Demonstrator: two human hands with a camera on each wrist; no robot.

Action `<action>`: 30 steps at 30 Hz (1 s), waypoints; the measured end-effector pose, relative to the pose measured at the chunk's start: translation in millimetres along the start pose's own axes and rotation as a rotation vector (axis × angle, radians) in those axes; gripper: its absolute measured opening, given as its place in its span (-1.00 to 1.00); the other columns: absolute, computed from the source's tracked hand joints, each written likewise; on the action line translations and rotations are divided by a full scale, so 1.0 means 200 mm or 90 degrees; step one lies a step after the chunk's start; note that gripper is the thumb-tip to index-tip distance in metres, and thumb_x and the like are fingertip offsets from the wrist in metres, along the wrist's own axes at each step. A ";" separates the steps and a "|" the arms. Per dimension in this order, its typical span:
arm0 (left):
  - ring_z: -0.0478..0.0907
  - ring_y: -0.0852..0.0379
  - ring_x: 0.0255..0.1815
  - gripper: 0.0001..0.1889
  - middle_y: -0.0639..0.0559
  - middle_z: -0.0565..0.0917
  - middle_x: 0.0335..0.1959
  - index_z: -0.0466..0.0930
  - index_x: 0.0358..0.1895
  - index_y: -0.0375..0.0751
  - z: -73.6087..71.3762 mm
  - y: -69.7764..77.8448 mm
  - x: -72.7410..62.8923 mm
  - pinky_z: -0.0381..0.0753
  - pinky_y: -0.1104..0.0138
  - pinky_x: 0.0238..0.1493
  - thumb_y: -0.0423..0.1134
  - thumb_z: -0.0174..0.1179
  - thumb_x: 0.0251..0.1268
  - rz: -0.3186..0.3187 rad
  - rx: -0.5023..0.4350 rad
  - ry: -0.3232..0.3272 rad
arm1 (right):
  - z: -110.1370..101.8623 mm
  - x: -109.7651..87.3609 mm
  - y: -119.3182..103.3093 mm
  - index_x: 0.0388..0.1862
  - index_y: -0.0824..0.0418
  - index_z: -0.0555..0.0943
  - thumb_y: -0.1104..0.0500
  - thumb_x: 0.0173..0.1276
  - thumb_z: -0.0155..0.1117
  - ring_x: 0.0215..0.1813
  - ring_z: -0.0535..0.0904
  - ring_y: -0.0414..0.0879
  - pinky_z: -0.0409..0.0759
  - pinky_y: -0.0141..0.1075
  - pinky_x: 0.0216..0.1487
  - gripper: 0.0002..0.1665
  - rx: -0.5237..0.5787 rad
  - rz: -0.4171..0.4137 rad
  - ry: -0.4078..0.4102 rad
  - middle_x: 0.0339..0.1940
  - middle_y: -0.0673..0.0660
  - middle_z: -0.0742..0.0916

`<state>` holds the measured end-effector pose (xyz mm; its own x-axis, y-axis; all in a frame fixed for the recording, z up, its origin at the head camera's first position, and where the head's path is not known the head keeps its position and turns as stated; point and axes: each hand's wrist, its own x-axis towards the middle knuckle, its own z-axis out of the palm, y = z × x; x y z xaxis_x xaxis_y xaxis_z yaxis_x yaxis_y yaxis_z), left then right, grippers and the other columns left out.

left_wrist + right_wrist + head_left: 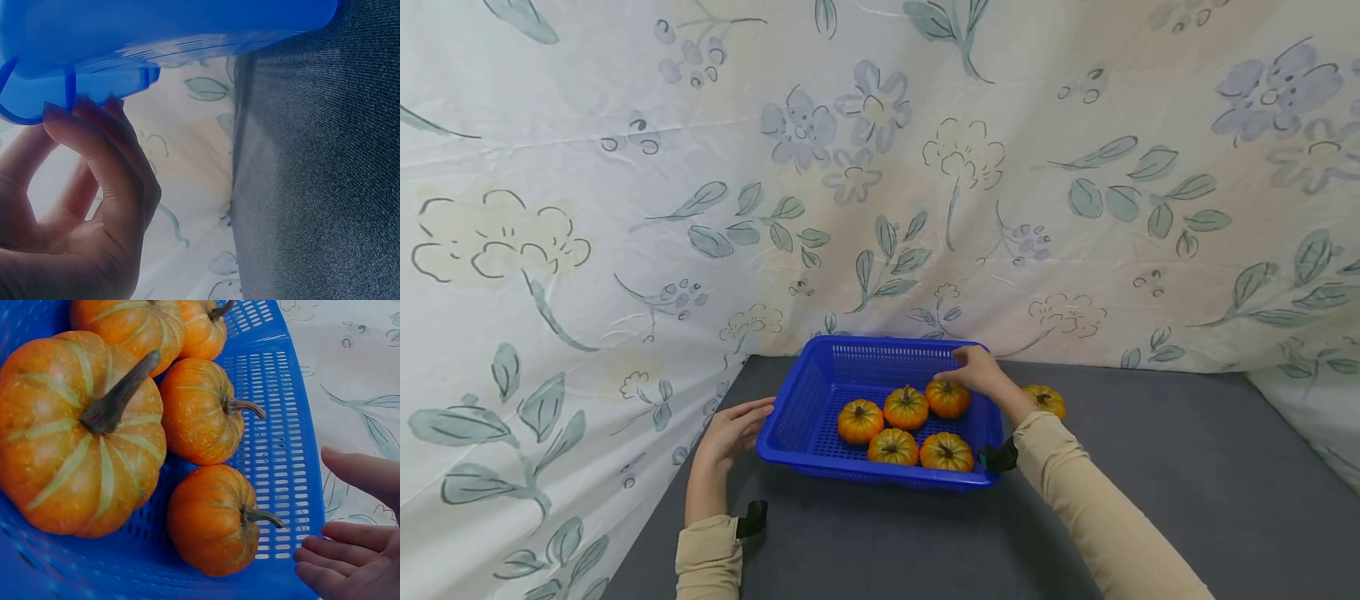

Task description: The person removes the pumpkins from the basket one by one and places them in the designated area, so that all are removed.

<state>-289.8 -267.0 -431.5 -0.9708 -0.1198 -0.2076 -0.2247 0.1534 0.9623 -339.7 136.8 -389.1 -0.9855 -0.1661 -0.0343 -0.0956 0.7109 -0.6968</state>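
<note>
In the head view, a blue plastic basket (865,471) with slotted walls holds several small orange pumpkins (906,408), striped yellow-green. My left hand (726,437) is at the basket's left side; in the left wrist view its loosely bent fingertips touch the outer rim (25,120). Over the basket's back right corner, my right hand (977,371) hovers just above one pumpkin (947,402). The right wrist view has that hand's thumb and fingers (350,544) spread apart and holding nothing, beside the rim and the nearest pumpkin (212,519).
Another pumpkin (1042,400) lies outside the basket, partly hidden behind the right forearm. Everything stands on a dark grey table (1165,467). A floral cloth (880,208) hangs behind the table and along its sides.
</note>
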 end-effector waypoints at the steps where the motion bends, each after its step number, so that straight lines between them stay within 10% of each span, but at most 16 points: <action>1: 0.68 0.27 -0.21 -0.41 0.21 0.72 -0.12 0.54 0.26 -0.20 0.00 0.00 0.00 0.64 0.32 -0.18 -0.02 0.37 0.20 0.000 -0.001 0.000 | 0.00 0.00 0.00 0.37 0.50 0.33 0.06 0.31 0.34 0.36 0.41 0.31 0.45 0.06 0.30 -0.19 -0.002 0.002 0.001 0.35 0.46 0.47; 30: 0.68 0.29 -0.24 -0.42 0.25 0.73 -0.18 0.55 0.26 -0.19 0.00 0.00 0.00 0.62 0.35 -0.21 -0.03 0.37 0.19 0.001 -0.006 -0.004 | 0.10 0.02 -0.04 0.29 0.58 0.37 0.03 0.26 0.40 0.28 0.48 0.31 0.52 0.00 0.22 -0.17 -0.063 0.118 -0.016 0.27 0.50 0.51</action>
<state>-289.4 -267.6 -431.6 -0.9717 -0.1131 -0.2071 -0.2224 0.1445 0.9642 -340.0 117.2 -398.4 -0.9839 -0.0426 -0.1737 0.0720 0.7947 -0.6027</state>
